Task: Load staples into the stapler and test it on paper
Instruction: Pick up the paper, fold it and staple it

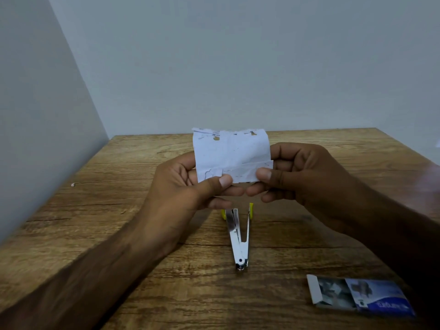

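A small white paper (pixel 232 152) with a torn top edge and a folded lower strip is held up above the table. My left hand (pixel 183 186) pinches its lower left part with thumb in front. My right hand (pixel 307 175) pinches the lower right corner the same way. Below my hands a metal stapler (pixel 239 236) with yellow ends lies on the wooden table (pixel 142 234), its two arms spread in a V with the hinge toward me. An open staple box (pixel 359 295), blue and white, lies at the near right with its tray slid out.
Grey walls stand behind the table and along its left side. A tiny white scrap (pixel 72 184) lies on the table's left part.
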`<act>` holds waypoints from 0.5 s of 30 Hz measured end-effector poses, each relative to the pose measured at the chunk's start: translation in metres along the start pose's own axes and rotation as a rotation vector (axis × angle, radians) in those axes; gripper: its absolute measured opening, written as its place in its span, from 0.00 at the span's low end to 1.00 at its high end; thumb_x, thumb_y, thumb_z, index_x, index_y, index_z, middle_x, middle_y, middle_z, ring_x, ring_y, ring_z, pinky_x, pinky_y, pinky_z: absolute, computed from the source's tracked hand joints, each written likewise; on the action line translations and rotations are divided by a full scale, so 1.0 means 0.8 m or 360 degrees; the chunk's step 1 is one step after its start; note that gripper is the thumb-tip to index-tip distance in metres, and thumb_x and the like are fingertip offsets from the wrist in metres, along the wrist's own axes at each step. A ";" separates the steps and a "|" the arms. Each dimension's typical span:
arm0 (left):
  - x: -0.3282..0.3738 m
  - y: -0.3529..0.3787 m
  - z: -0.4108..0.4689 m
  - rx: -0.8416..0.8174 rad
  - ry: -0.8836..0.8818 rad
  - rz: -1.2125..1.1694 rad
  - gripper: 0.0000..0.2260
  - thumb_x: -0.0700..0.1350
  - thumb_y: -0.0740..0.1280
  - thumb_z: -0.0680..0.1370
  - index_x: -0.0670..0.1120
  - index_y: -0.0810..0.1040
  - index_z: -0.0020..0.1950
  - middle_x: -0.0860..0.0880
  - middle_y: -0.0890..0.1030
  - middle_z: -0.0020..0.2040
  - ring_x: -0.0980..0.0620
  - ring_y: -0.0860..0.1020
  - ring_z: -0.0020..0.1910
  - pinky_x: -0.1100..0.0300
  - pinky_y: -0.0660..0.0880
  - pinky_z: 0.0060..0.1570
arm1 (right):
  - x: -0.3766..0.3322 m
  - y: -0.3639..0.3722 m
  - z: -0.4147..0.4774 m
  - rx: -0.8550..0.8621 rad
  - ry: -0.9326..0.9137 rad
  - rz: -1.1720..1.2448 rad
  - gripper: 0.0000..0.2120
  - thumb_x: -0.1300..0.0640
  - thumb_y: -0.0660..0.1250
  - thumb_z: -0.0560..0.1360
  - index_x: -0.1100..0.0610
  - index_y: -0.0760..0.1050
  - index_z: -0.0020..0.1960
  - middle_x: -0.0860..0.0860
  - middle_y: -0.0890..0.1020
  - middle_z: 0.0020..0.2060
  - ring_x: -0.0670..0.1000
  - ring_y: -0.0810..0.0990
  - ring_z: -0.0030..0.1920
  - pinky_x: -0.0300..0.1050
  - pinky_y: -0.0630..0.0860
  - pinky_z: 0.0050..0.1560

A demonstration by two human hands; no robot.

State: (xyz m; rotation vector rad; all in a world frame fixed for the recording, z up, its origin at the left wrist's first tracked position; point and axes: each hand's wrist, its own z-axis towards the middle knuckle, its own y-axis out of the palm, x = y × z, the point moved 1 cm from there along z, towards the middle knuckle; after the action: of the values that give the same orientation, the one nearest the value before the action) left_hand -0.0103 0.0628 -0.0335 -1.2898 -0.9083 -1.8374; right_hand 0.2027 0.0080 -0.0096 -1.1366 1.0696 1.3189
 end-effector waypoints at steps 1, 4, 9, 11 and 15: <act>0.001 -0.001 0.000 0.0011 -0.0010 -0.0009 0.14 0.34 0.73 0.76 0.44 0.84 0.61 0.39 0.89 0.50 0.42 0.89 0.47 0.59 0.83 0.37 | 0.001 0.000 0.001 -0.0024 0.0020 0.0025 0.14 0.58 0.72 0.72 0.57 0.84 0.57 0.60 0.89 0.47 0.55 0.90 0.46 0.43 0.85 0.41; 0.002 0.000 0.000 0.0013 -0.0045 -0.0022 0.14 0.33 0.71 0.77 0.43 0.84 0.61 0.39 0.89 0.51 0.42 0.88 0.48 0.60 0.83 0.36 | 0.001 0.000 0.002 0.0001 0.0030 0.0039 0.12 0.57 0.72 0.71 0.57 0.85 0.54 0.60 0.89 0.46 0.55 0.90 0.44 0.42 0.85 0.39; 0.005 0.002 0.000 -0.0085 -0.0097 -0.0061 0.15 0.32 0.69 0.78 0.39 0.81 0.64 0.38 0.88 0.53 0.39 0.88 0.49 0.55 0.85 0.40 | -0.004 -0.002 0.000 0.0123 -0.0054 -0.0038 0.11 0.57 0.73 0.69 0.57 0.85 0.51 0.58 0.90 0.43 0.54 0.90 0.40 0.41 0.84 0.36; 0.006 0.003 0.000 -0.0085 -0.0124 -0.0058 0.14 0.34 0.70 0.77 0.38 0.82 0.62 0.39 0.88 0.51 0.41 0.88 0.46 0.56 0.85 0.38 | -0.007 -0.004 -0.001 0.0142 -0.0073 -0.0076 0.11 0.58 0.72 0.69 0.57 0.85 0.51 0.58 0.90 0.41 0.54 0.90 0.38 0.42 0.84 0.35; 0.004 -0.002 0.002 0.0014 -0.0103 0.0070 0.07 0.36 0.74 0.74 0.38 0.86 0.51 0.43 0.87 0.39 0.49 0.84 0.35 0.60 0.81 0.33 | -0.012 -0.006 -0.001 0.0187 -0.0102 -0.0196 0.07 0.64 0.71 0.74 0.58 0.84 0.51 0.57 0.90 0.39 0.53 0.89 0.36 0.42 0.85 0.34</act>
State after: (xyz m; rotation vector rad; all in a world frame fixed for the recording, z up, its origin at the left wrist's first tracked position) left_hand -0.0114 0.0645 -0.0304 -1.3603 -0.9142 -1.7650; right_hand 0.2077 0.0058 -0.0006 -1.0493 1.0013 1.1733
